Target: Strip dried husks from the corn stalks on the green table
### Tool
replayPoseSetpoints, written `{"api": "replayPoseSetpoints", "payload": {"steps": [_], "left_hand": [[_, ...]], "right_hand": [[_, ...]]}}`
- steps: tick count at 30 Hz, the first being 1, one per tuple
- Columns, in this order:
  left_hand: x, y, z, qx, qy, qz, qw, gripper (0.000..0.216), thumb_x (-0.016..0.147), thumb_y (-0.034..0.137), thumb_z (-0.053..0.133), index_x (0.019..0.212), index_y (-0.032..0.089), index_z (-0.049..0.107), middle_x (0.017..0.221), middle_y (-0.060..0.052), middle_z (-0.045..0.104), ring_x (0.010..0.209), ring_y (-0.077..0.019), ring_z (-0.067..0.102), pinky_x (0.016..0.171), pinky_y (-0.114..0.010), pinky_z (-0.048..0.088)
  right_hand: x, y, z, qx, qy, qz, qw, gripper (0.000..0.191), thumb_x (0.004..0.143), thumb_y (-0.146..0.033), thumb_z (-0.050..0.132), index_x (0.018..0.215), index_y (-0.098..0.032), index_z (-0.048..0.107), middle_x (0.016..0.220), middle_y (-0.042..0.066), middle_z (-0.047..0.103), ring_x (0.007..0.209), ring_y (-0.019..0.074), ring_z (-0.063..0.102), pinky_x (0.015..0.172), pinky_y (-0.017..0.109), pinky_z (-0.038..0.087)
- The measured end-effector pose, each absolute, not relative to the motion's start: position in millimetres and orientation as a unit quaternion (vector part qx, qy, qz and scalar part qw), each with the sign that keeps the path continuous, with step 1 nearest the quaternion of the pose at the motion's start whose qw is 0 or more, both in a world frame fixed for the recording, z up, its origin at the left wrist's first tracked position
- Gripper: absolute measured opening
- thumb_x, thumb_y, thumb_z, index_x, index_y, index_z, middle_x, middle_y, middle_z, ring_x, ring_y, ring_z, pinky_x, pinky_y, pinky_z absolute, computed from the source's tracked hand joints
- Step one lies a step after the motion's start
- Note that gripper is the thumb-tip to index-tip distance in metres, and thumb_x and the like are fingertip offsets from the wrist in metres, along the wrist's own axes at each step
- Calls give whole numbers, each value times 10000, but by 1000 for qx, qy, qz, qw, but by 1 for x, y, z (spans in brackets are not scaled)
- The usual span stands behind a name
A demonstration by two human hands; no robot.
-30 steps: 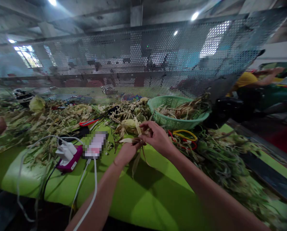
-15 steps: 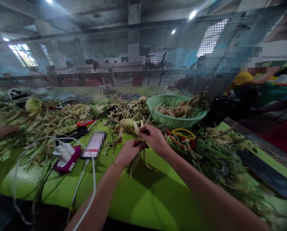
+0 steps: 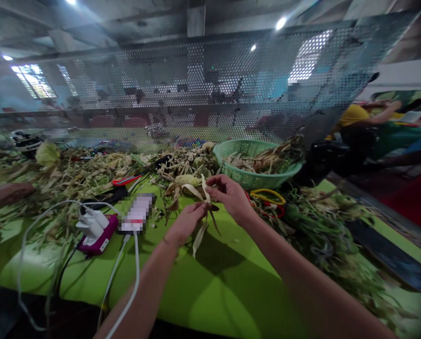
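Above the green tabletop [image 3: 253, 282], my left hand [image 3: 187, 219] pinches a small bunch of pale, dry leaf strips [image 3: 198, 240]. Several strips hang below its fingers and others stick up. My right hand [image 3: 230, 195] is just to the right and a little higher, its thumb and fingertips closed around one upright strip of the bunch. A pale yellowish leafy piece [image 3: 188, 180] lies on the heap right behind my hands.
Behind my right hand stands a green plastic basket [image 3: 256, 176] with dry leaves. Yellow and red loops [image 3: 269, 197] lie beside it. A phone [image 3: 138, 214], purple power strip [image 3: 102, 238] and white cables are at left. Another person's hand [image 3: 14, 190] reaches in. Perforated metal [image 3: 161, 94] rises behind.
My right hand has shifted slightly right, away from my left fingers, and the strips have spread and turned. Another person's hand at far left has moved a little.
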State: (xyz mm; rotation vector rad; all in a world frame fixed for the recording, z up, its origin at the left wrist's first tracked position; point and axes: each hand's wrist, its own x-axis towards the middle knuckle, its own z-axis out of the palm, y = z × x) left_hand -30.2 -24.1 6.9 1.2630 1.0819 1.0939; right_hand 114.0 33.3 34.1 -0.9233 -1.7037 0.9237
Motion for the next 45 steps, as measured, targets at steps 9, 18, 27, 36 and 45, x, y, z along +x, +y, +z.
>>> {"api": "replayPoseSetpoints", "payload": {"steps": [9, 18, 27, 36, 45], "left_hand": [[-36, -21, 2, 473, 445, 537, 539, 152, 762, 291, 600, 799, 180, 697, 923, -79, 696, 951, -223, 579, 891, -336, 436], [-34, -21, 2, 447, 394, 516, 615, 134, 733, 298, 643, 764, 173, 681, 748, -52, 654, 651, -151, 515, 628, -260, 402], [-34, -16, 2, 369, 345, 573, 645, 170, 711, 239, 675, 846, 134, 668, 744, -43, 660, 646, -109, 562, 637, -212, 432], [-37, -17, 10, 303, 334, 618, 644, 174, 691, 239, 698, 816, 128, 648, 738, -5, 628, 618, -76, 530, 585, -188, 432], [-39, -14, 6, 294, 360, 643, 609, 291, 631, 340, 774, 668, 138, 567, 527, 78, 453, 467, -33, 402, 471, -170, 317]], "right_hand": [[112, 37, 25, -345, -675, 524, 389, 260, 698, -392, 692, 760, -156, 602, 679, -17, 580, 627, 116, 506, 635, 264, 423], [111, 32, 31, -321, -619, 567, 438, 284, 642, -393, 738, 685, -161, 580, 605, -41, 528, 555, 94, 456, 555, 244, 377], [116, 35, 31, -352, -637, 549, 412, 283, 732, -422, 669, 859, -170, 648, 725, 5, 650, 637, 146, 578, 642, 286, 462], [115, 43, 22, -343, -718, 491, 353, 222, 700, -360, 674, 749, -149, 623, 687, -4, 602, 639, 124, 510, 620, 251, 395], [116, 41, 23, -371, -807, 298, 350, 141, 772, -304, 601, 735, -177, 653, 669, -8, 617, 653, 146, 528, 624, 250, 373]]}}
